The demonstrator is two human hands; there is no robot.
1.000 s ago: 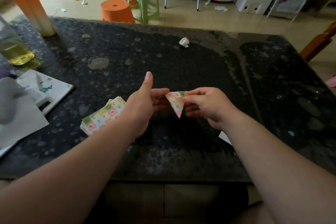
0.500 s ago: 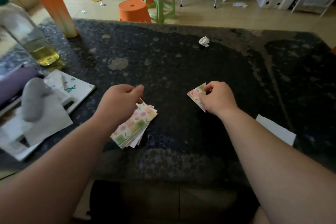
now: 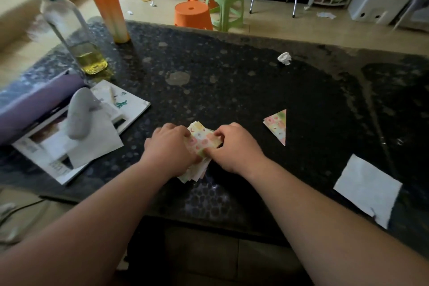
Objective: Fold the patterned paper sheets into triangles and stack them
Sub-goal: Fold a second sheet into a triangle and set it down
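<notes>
A stack of patterned paper sheets [image 3: 200, 140], pastel squares with small fruit prints, lies on the dark speckled table [image 3: 232, 90] in front of me. My left hand [image 3: 170, 147] rests on the stack's left side with curled fingers on the paper. My right hand [image 3: 234, 146] is at the stack's right side, fingers curled and pinching the top sheet's edge. One folded patterned triangle [image 3: 277, 126] lies flat on the table to the right, apart from both hands.
A white paper square [image 3: 366, 189] lies near the right front edge. At the left are books with a grey object [image 3: 80, 115], a bottle of yellow liquid [image 3: 76, 37] and an orange drink cup [image 3: 109, 7]. A crumpled white scrap [image 3: 285, 58] sits far back.
My right hand has let go of the folded triangle, which now lies on the table, and has moved left to the stack. My left hand stays on the stack.
</notes>
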